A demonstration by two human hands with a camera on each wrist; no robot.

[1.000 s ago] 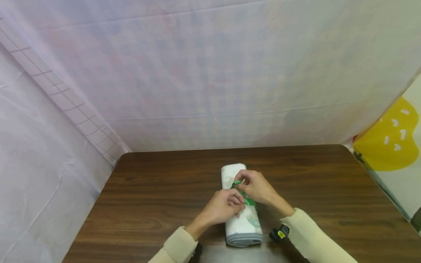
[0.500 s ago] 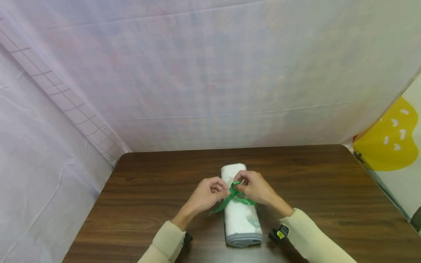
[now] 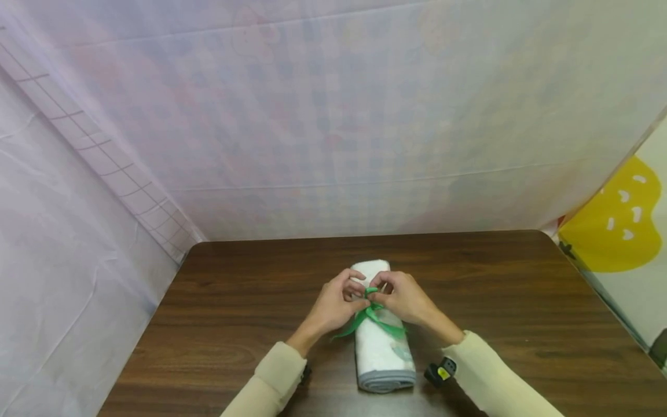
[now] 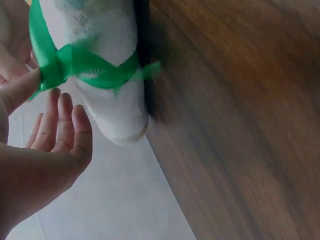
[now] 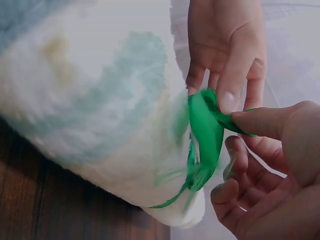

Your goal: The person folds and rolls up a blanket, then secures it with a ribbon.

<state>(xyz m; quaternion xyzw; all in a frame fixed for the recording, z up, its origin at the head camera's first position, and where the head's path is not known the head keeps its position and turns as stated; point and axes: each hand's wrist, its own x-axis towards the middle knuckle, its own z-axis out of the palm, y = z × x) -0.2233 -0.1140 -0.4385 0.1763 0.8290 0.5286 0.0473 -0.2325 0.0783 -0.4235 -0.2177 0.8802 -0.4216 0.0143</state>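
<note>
A rolled white towel point(image 3: 380, 347) with grey edging lies lengthwise on the table, a green ribbon point(image 3: 388, 329) tied around its middle. My right hand point(image 3: 409, 298) pinches a loop of the ribbon between thumb and fingertips above the knot. From the other side my left hand point(image 3: 336, 301) reaches in, its thumb tip on the ribbon. In the left wrist view, the fingers point(image 4: 65, 122) of that hand stand apart from its thumb. The right wrist view shows both thumbs meeting at the green loop point(image 5: 205, 125). One ribbon tail hangs over the towel's left side.
The brown wooden table point(image 3: 234, 313) extends around the towel on every side. A pale checked curtain point(image 3: 333, 127) rises behind its far edge, and a white sheet point(image 3: 62, 278) hangs at the left. To the right is a yellow printed shape point(image 3: 615, 226).
My left hand has moved from over the near side of the knot out to the left, then back in and up to the ribbon loop. The right hand stays at the loop.
</note>
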